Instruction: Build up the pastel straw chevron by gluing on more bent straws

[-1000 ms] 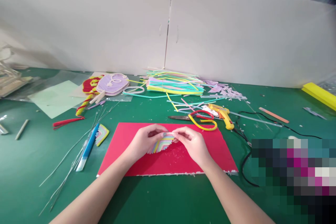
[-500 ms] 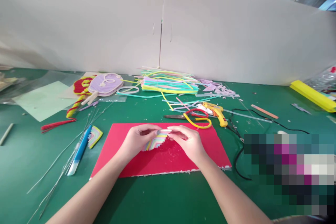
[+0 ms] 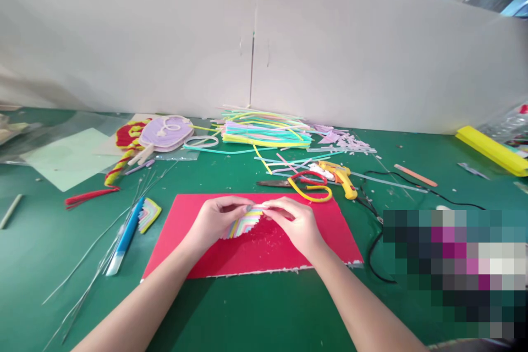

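Above the red board (image 3: pixel 284 253), my left hand (image 3: pixel 214 220) pinches a pastel-striped fan-shaped piece (image 3: pixel 246 225) by its upper edge; my fingers partly cover it. Opposite, my right hand (image 3: pixel 295 220) is closed at the piece's upper right edge, thumb against fingers. Between the two sets of fingertips runs a thin pale strip along the top of the piece. A similar striped piece (image 3: pixel 149 215) lies left of the board, partly beneath a blue tool with a clear end (image 3: pixel 130 234).
Scissors (image 3: pixel 310 196) with red and yellow handles rest at the board's far edge, near a yellow glue gun (image 3: pixel 346 184) with a black cord. Behind lies a bundle of pastel strips (image 3: pixel 266 135). Thin wires (image 3: pixel 99 264) and a purple fan-like craft piece (image 3: pixel 167 135) are leftward.
My hands stay almost in place. The pale strip at the top of the striped piece has shifted slightly between my fingertips.
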{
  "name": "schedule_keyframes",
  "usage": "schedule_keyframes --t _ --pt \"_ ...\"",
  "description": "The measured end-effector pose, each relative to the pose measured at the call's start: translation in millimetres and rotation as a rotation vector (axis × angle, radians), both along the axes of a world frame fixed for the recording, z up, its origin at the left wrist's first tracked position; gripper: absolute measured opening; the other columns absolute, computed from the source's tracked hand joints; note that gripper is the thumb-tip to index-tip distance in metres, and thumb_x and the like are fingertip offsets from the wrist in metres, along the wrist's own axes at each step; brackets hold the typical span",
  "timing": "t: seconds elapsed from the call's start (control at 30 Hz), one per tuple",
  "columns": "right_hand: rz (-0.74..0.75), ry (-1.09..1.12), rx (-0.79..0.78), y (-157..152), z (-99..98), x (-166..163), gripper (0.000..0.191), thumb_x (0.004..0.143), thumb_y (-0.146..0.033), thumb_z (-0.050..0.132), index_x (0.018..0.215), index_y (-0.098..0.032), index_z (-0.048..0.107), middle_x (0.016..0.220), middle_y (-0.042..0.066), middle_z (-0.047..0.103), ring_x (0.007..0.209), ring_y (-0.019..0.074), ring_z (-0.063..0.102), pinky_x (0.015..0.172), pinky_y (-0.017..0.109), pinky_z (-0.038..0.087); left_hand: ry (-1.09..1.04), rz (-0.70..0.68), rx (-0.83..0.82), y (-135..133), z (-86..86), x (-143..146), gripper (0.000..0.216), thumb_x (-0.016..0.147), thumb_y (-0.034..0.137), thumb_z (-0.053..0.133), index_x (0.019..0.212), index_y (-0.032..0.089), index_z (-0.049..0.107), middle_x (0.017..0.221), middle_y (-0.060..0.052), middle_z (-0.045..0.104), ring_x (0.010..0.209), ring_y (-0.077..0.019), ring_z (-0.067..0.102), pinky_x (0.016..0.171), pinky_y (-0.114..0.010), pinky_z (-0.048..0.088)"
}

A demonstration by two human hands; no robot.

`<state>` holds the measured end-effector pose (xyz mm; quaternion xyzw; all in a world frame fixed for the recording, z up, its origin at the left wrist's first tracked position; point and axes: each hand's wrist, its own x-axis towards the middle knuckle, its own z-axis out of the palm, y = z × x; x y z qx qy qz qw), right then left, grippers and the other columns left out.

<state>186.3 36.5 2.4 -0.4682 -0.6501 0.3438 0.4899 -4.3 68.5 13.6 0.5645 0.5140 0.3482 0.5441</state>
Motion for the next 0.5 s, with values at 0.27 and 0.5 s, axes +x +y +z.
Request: schedule_keyframes --t 0.27,0.5 --pt "0.028 0.115 -0.155 1 -3.0 -1 0.019 0.077 -0.031 0.067 0.096 -0.026 0.068 0.092 0.002 0.069 0.087 0.0176 0.067 0.078 0.031 0.059 0.032 -0.022 0.055 4 -7.2 -3 0.028 0.071 0.039 0.066 0.087 0.017 0.074 0.085 -0.005 0.075 0.078 -0.0221 0.068 0.066 -0.028 0.055" --pt "0.089 0.226 -0.325 2 -10.3 -10 0.039 0.070 -0.033 0.072 0.107 -0.025 0.062 0.092 0.001 0.069 0.087 0.0179 0.067 0.079 0.032 0.057 0.119 -0.064 0.172 -1 -5.7 1 0.024 0.075 0.035 0.062 0.087 0.017 0.071 0.087 -0.005 0.074 0.081 -0.0222 0.067 0.073 -0.029 0.053"
